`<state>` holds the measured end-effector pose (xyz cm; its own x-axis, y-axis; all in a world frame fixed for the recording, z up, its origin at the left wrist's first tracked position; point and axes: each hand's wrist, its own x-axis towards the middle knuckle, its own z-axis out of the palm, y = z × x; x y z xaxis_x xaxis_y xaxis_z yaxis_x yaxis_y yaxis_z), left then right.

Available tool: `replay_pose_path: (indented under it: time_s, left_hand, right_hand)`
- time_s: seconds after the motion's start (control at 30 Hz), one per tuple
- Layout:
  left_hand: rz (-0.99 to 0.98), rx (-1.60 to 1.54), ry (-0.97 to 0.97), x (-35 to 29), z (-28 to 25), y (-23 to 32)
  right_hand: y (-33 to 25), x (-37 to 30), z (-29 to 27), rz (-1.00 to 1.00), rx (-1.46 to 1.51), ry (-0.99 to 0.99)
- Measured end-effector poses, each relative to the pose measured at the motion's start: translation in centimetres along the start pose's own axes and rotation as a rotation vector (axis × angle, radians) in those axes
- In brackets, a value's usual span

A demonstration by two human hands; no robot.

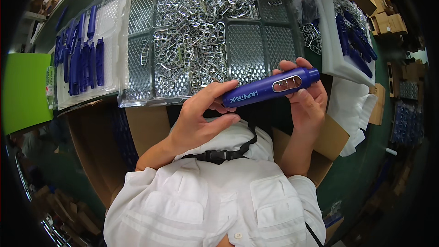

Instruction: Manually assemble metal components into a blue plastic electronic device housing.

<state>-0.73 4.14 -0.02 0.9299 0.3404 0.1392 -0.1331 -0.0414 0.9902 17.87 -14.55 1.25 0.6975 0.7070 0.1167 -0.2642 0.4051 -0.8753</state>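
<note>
Fingers (310, 102) of the right hand (312, 107) clamp the blue tube (256, 92) near its narrow end, thumb along the lower side by the oval window (286, 83), the others behind and over the top. On the left hand (194, 121) thumb and forefinger stand apart at the tube's wide end: the thumb is below and off it, while the forefinger reaches its upper corner, and whether that tip touches cannot be told.

The tube is held tilted, narrow end higher in the view, between the middle tray (155, 102) and the person's white shirt (274, 210). The tray's front edge runs just beyond the left hand; a strip of worktop (313, 60) shows between that tray and the white box (325, 41) on the right.

The clear middle tray is split into compartments. Shiny metal rings (192, 45) heap high in the central ones and spill over the dividers, with a few scattered in those at the sides. The left tray (112, 13) holds long blue shells (84, 59), mostly side by side. Blue parts (354, 45) lie in the white box beside more metal pieces. Nearer the person, an open cardboard box (91, 142) stands below the trays, with dark blue pieces (123, 135) inside.
</note>
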Motion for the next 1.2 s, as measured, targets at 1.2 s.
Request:
replay_pose_path:
  time_s: [1.2]
  left_hand:
    - [0.074, 0.757, 0.442, 10.6, -13.9, 5.0]
  right_hand:
    - [-0.6, -2.7, -3.5, 0.002, -0.215, 0.183]
